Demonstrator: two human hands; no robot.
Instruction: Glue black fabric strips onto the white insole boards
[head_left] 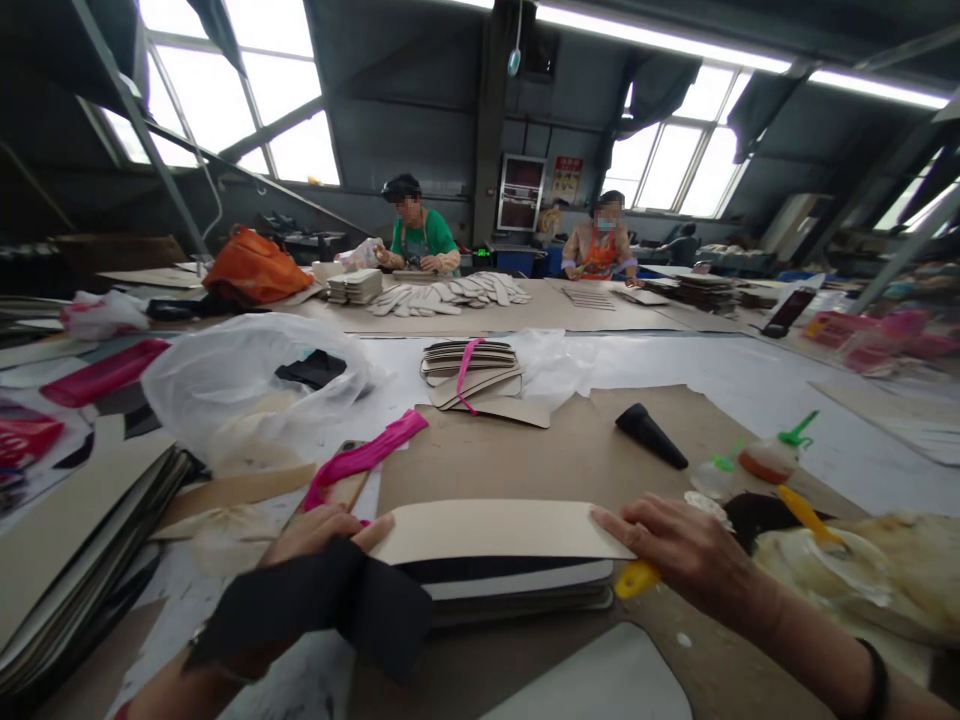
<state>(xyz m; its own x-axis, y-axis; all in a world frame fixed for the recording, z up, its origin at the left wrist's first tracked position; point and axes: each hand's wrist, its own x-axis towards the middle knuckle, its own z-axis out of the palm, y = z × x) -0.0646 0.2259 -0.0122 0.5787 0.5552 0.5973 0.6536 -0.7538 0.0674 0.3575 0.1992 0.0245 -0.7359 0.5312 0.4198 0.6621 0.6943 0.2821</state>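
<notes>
Far left edge cuts off a tall stack of layered sheets (82,560); past it, a crumpled see-through plastic bag (195,385), contents mostly blurry. Left hand (322,525) pinches left end of smooth cream panel (495,530), fingers partly covered by matte black strip (300,600); can't tell how strip is attached. Panel sits near center, slightly bowed, above round-cornered panel pile (517,590), hiding its top. Yellow piece (637,578) under right hand (679,540), grip on it unclear; that hand pinches panel's right end. Farther right, green-tipped bottle (772,460), crusty tub (847,570).
</notes>
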